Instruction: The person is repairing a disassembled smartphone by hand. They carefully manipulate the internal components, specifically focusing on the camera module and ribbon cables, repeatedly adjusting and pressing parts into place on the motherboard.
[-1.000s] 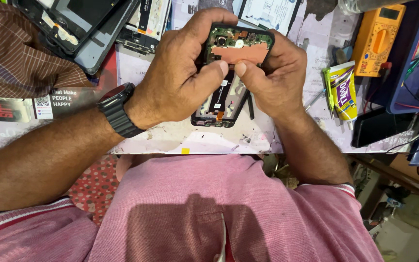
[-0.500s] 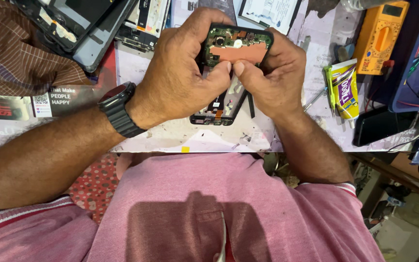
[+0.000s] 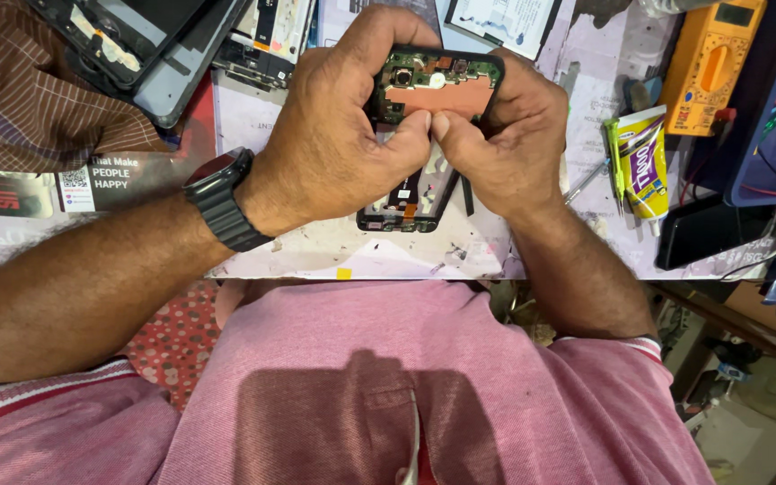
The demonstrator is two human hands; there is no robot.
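Observation:
An opened phone (image 3: pixel 433 94) with its back cover off shows a green circuit board and a copper-coloured shield. My left hand (image 3: pixel 339 135) grips its left side, fingers curled over the top edge. My right hand (image 3: pixel 505 144) holds the right side. Both thumbs press together on the middle of the phone's inside. The phone's lower end (image 3: pixel 401 211) hangs over the white worktop (image 3: pixel 316 251). A black watch (image 3: pixel 222 202) sits on my left wrist.
Dismantled phone frames and screens (image 3: pixel 150 45) lie at the back left. A yellow multimeter (image 3: pixel 711 63) stands at the back right, a yellow glue tube (image 3: pixel 644 162) and a dark phone (image 3: pixel 707 229) beside it. A screwdriver (image 3: pixel 586 180) lies near my right hand.
Both hands keep their grip on the phone. The thumbs have pressed a little closer together; the phone has barely shifted.

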